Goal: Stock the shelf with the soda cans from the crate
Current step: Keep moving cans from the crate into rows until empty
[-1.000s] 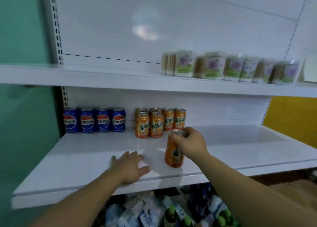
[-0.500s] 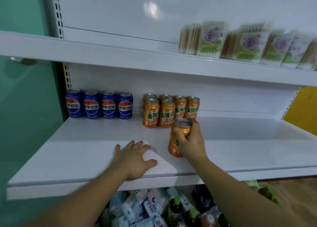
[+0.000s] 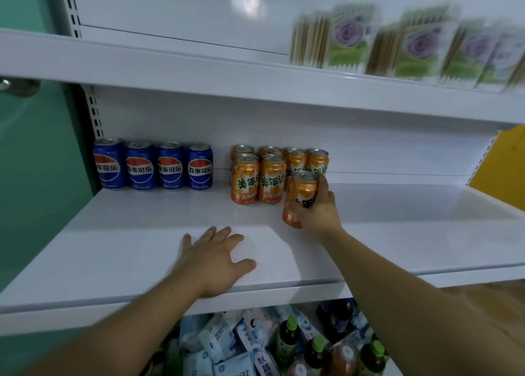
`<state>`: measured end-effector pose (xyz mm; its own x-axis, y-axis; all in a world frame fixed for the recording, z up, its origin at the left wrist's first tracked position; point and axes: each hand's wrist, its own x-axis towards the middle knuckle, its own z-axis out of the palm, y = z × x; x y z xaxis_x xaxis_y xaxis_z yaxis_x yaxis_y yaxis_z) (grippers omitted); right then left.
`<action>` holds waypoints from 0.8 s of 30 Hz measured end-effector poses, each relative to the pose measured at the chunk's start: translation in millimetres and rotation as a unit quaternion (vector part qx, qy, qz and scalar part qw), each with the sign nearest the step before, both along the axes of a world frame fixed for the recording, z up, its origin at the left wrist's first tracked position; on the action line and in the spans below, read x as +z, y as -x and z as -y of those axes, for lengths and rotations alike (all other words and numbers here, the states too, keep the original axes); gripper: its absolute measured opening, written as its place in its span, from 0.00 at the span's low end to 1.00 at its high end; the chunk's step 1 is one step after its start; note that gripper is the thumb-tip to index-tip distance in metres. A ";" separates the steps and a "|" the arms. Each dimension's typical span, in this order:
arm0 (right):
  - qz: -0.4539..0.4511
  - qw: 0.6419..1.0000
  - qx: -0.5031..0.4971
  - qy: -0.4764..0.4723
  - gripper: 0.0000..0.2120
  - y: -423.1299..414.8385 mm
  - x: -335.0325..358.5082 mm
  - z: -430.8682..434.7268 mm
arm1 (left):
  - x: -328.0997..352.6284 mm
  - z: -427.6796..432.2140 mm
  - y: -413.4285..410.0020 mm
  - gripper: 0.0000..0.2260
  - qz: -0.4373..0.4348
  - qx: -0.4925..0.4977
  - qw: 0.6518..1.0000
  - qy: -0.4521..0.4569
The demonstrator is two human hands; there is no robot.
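Observation:
My right hand [image 3: 319, 210] grips an orange soda can [image 3: 302, 189] that stands upright on the white middle shelf [image 3: 142, 247], just in front and to the right of a group of several orange cans [image 3: 258, 176]. Several blue cola cans [image 3: 153, 165] stand in a row at the back left of the same shelf. My left hand [image 3: 216, 257] rests flat on the shelf near its front edge, fingers spread, holding nothing. The crate is not in view.
The upper shelf [image 3: 199, 71] overhangs the cans and carries several blurred boxes with a purple rose print [image 3: 412, 45]. Below the middle shelf lie packets and green-capped bottles [image 3: 289, 344]. A green wall [image 3: 34, 148] is at the left.
My right hand has pushed the orange can back across the shelf, from near the front edge to beside the orange group. My left hand stays flat on the shelf.

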<state>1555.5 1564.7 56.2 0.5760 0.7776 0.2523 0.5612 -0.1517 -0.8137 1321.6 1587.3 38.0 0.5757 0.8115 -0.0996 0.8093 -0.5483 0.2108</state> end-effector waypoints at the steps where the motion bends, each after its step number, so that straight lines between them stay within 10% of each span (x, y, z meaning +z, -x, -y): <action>1: -0.001 1.000 -0.006 -0.002 0.44 -4.1 -1.3 -5.5 | -0.1 -0.3 0.2 0.32 0.000 0.000 1.000 0.000; 24: -0.031 0.999 -0.008 -0.002 0.38 -33.4 -2.4 -77.2 | -6.0 -4.9 -1.0 0.32 -0.014 0.001 1.000 0.006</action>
<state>1588.9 1641.8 53.7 0.6036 0.7667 0.2186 0.5069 -0.1575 -0.8475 1322.6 1592.1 32.0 0.5709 0.8112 -0.1267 0.8162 -0.5441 0.1943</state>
